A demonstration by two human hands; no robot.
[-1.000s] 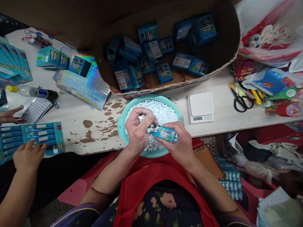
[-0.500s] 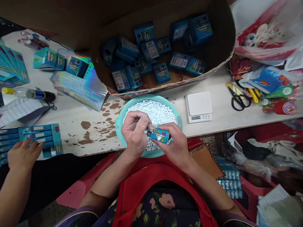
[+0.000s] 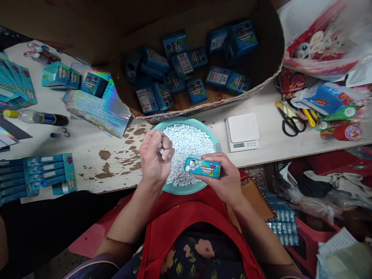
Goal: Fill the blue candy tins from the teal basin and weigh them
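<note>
My right hand [image 3: 225, 176] grips a small blue candy tin [image 3: 207, 167] labelled "Caramelo Macizo". White candies [image 3: 192, 166] show in the opening at the tin's left end. My left hand [image 3: 155, 155] is curled closed over a few white candies [image 3: 161, 149], raised above the left side of a turquoise basin [image 3: 214, 131]. The basin is full of loose white candies [image 3: 186, 139], and its left and lower parts are partly hidden by my hands. The tin is held over the basin, apart from my left hand.
A large cardboard box [image 3: 261, 87] with several blue candy boxes [image 3: 197, 91] stands behind the basin. Right of it lie a white scale [image 3: 242, 131] and scissors [image 3: 293, 120]. To the left are a bottle [image 3: 37, 117], holographic sheets [image 3: 95, 112] and a tray of blue packs [image 3: 48, 172].
My left hand has moved left, away from the tin. The tin has shifted slightly right, uncovering candies in its opening. Another person's hand has left the blue packs at the left.
</note>
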